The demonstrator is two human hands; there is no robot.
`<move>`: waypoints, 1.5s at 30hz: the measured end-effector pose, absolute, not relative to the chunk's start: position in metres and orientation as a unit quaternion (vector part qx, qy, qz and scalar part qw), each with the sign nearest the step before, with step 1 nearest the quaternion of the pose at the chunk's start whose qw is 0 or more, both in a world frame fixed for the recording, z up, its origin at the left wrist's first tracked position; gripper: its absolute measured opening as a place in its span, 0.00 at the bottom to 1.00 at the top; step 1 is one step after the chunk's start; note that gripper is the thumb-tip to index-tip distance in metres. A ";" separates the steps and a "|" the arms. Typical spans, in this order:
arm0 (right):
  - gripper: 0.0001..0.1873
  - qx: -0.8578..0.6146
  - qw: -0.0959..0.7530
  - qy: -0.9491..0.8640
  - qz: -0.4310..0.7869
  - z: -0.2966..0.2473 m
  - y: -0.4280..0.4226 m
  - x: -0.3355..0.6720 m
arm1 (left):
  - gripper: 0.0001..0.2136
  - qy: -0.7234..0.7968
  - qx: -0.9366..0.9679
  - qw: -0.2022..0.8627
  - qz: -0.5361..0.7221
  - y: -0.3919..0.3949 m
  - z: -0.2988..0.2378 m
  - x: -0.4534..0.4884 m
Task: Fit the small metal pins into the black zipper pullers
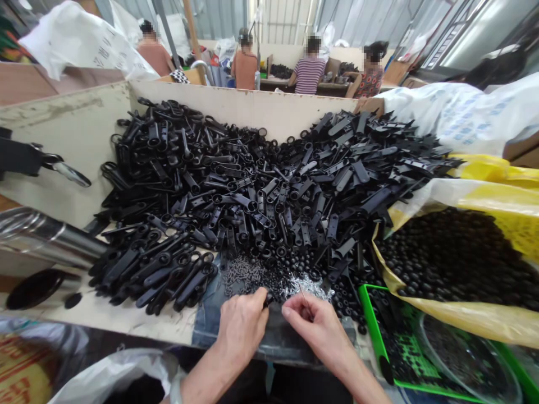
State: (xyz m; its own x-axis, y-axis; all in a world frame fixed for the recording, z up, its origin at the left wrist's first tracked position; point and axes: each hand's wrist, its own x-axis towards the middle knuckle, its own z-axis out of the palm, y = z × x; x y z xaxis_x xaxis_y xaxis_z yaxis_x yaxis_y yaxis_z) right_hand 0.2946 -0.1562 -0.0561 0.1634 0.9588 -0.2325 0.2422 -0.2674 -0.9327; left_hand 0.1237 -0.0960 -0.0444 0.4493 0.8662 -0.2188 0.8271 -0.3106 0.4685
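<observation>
The bare left hand [242, 328] and right hand [318, 325] pinched small pieces at the front edge of the pale wooden table [126, 322].
In the head view, the left fingertips gripped a small black plastic part [266, 300], while the right thumb and finger pinched a thin silver metal pin [305, 298] just beside it; tight fingertip grips kept both pieces controlled. Beyond lay a heap of black plastic ring-ended straps [252, 191], with a yellow bag of round black beads [455, 258] to the right.

Can't tell what the sliver [302, 293] in the right hand [316, 332] is, too tiny, and the green tray [371, 325] gets cut off.
</observation>
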 end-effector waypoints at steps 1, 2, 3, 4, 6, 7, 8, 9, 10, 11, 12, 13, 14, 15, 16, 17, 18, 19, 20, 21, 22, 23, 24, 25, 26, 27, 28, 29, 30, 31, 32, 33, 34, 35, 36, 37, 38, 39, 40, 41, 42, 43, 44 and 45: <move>0.13 -0.649 0.412 -0.439 0.465 -0.058 -0.159 0.294 | 0.10 0.519 0.812 0.264 0.035 -0.094 -0.045 0.125; 0.14 -0.644 0.432 -0.415 0.476 -0.058 -0.161 0.293 | 0.10 0.515 0.815 0.264 0.036 -0.092 -0.045 0.125; 0.15 -0.637 0.455 -0.386 0.489 -0.059 -0.162 0.291 | 0.09 0.510 0.819 0.261 0.037 -0.091 -0.045 0.125; 0.17 -0.627 0.480 -0.354 0.502 -0.059 -0.163 0.289 | 0.09 0.508 0.818 0.268 0.046 -0.091 -0.044 0.124; 0.21 -0.601 0.524 -0.290 0.529 -0.059 -0.164 0.283 | 0.08 0.513 0.779 0.347 0.099 -0.093 -0.042 0.121; 0.22 -0.587 0.542 -0.264 0.541 -0.058 -0.164 0.279 | 0.09 0.521 0.731 0.419 0.135 -0.096 -0.041 0.119; 0.23 -0.572 0.554 -0.246 0.552 -0.058 -0.163 0.275 | 0.11 0.526 0.665 0.502 0.171 -0.099 -0.039 0.117; 0.24 -0.559 0.562 -0.238 0.561 -0.058 -0.162 0.271 | 0.12 0.524 0.589 0.581 0.202 -0.103 -0.037 0.115; 0.24 -0.548 0.566 -0.240 0.567 -0.058 -0.162 0.267 | 0.14 0.518 0.518 0.643 0.226 -0.108 -0.036 0.113; 0.24 -0.541 0.568 -0.248 0.569 -0.058 -0.161 0.263 | 0.16 0.511 0.466 0.681 0.241 -0.112 -0.034 0.112; 0.23 -0.536 0.568 -0.265 0.566 -0.058 -0.160 0.260 | 0.18 0.504 0.430 0.703 0.257 -0.117 -0.032 0.112; 0.22 -0.535 0.565 -0.286 0.559 -0.058 -0.159 0.258 | 0.18 0.497 0.408 0.716 0.272 -0.120 -0.030 0.111; 0.21 -0.537 0.561 -0.309 0.548 -0.057 -0.159 0.256 | 0.19 0.492 0.392 0.723 0.286 -0.123 -0.029 0.111; 0.21 -0.541 0.556 -0.334 0.535 -0.056 -0.159 0.255 | 0.19 0.489 0.380 0.727 0.297 -0.125 -0.028 0.110; 0.20 -0.546 0.550 -0.357 0.521 -0.055 -0.159 0.254 | 0.20 0.488 0.369 0.730 0.304 -0.126 -0.027 0.110; 0.19 -0.551 0.545 -0.379 0.506 -0.054 -0.159 0.254 | 0.20 0.487 0.360 0.734 0.307 -0.127 -0.027 0.109; 0.19 -0.555 0.541 -0.399 0.489 -0.053 -0.160 0.254 | 0.20 0.487 0.353 0.737 0.308 -0.128 -0.027 0.108; 0.18 -0.559 0.537 -0.419 0.473 -0.052 -0.160 0.254 | 0.20 0.486 0.347 0.740 0.308 -0.128 -0.028 0.107; 0.18 -0.561 0.535 -0.438 0.456 -0.051 -0.161 0.255 | 0.20 0.484 0.344 0.743 0.309 -0.129 -0.028 0.105; 0.17 -0.562 0.532 -0.457 0.439 -0.050 -0.161 0.255 | 0.20 0.481 0.342 0.746 0.309 -0.129 -0.029 0.104; 0.16 -0.562 0.529 -0.476 0.423 -0.048 -0.162 0.256 | 0.20 0.478 0.341 0.748 0.310 -0.130 -0.030 0.103; 0.15 -0.561 0.525 -0.495 0.406 -0.047 -0.162 0.256 | 0.20 0.476 0.340 0.748 0.313 -0.130 -0.031 0.102; 0.13 -0.558 0.521 -0.514 0.392 -0.046 -0.163 0.257 | 0.20 0.475 0.339 0.748 0.315 -0.131 -0.032 0.101; 0.12 -0.556 0.516 -0.531 0.378 -0.044 -0.164 0.257 | 0.20 0.474 0.338 0.749 0.317 -0.132 -0.032 0.100; 0.12 -0.553 0.510 -0.547 0.367 -0.043 -0.164 0.257 | 0.20 0.473 0.336 0.750 0.316 -0.133 -0.033 0.099; 0.11 -0.551 0.504 -0.559 0.360 -0.043 -0.165 0.258 | 0.20 0.473 0.334 0.752 0.315 -0.134 -0.033 0.099; 0.11 -0.551 0.498 -0.568 0.355 -0.042 -0.166 0.258 | 0.19 0.473 0.332 0.754 0.314 -0.135 -0.033 0.099; 0.12 -0.553 0.492 -0.571 0.355 -0.042 -0.168 0.258 | 0.19 0.472 0.328 0.756 0.312 -0.137 -0.033 0.099; 0.13 -0.559 0.487 -0.569 0.357 -0.042 -0.169 0.258 | 0.18 0.472 0.323 0.759 0.310 -0.138 -0.033 0.100; 0.13 -0.566 0.484 -0.560 0.363 -0.042 -0.171 0.257 | 0.17 0.472 0.315 0.763 0.310 -0.139 -0.034 0.101; 0.13 -0.575 0.483 -0.547 0.370 -0.043 -0.173 0.257 | 0.17 0.470 0.304 0.768 0.311 -0.140 -0.035 0.101; 0.13 -0.582 0.484 -0.533 0.378 -0.044 -0.174 0.256 | 0.16 0.466 0.291 0.775 0.312 -0.141 -0.035 0.102; 0.13 -0.587 0.485 -0.521 0.385 -0.044 -0.175 0.256 | 0.16 0.461 0.275 0.784 0.313 -0.142 -0.036 0.103; 0.13 -0.590 0.487 -0.513 0.389 -0.045 -0.176 0.256 | 0.16 0.454 0.256 0.793 0.314 -0.143 -0.036 0.104; 0.13 -0.591 0.488 -0.511 0.390 -0.045 -0.177 0.256 | 0.16 0.449 0.235 0.802 0.316 -0.143 -0.037 0.105; 0.13 -0.590 0.488 -0.514 0.388 -0.046 -0.177 0.256 | 0.17 0.447 0.211 0.810 0.316 -0.144 -0.036 0.106; 0.12 -0.587 0.488 -0.519 0.384 -0.046 -0.177 0.257 | 0.17 0.446 0.186 0.817 0.315 -0.145 -0.036 0.106; 0.11 -0.585 0.488 -0.524 0.380 -0.045 -0.178 0.258 | 0.18 0.447 0.159 0.823 0.313 -0.145 -0.035 0.106; 0.10 -0.583 0.490 -0.529 0.375 -0.045 -0.178 0.258 | 0.19 0.446 0.131 0.829 0.311 -0.146 -0.034 0.107; 0.09 -0.580 0.493 -0.533 0.369 -0.045 -0.179 0.259 | 0.19 0.444 0.103 0.835 0.307 -0.147 -0.033 0.107; 0.07 -0.579 0.495 -0.536 0.363 -0.045 -0.180 0.260 | 0.20 0.440 0.077 0.842 0.303 -0.147 -0.032 0.108; 0.06 -0.579 0.497 -0.540 0.355 -0.045 -0.181 0.260 | 0.20 0.436 0.054 0.847 0.300 -0.147 -0.031 0.108; 0.05 -0.579 0.499 -0.543 0.347 -0.045 -0.182 0.261 | 0.21 0.432 0.034 0.850 0.298 -0.147 -0.031 0.109; 0.04 -0.579 0.501 -0.547 0.340 -0.045 -0.184 0.261 | 0.21 0.431 0.019 0.853 0.295 -0.147 -0.031 0.110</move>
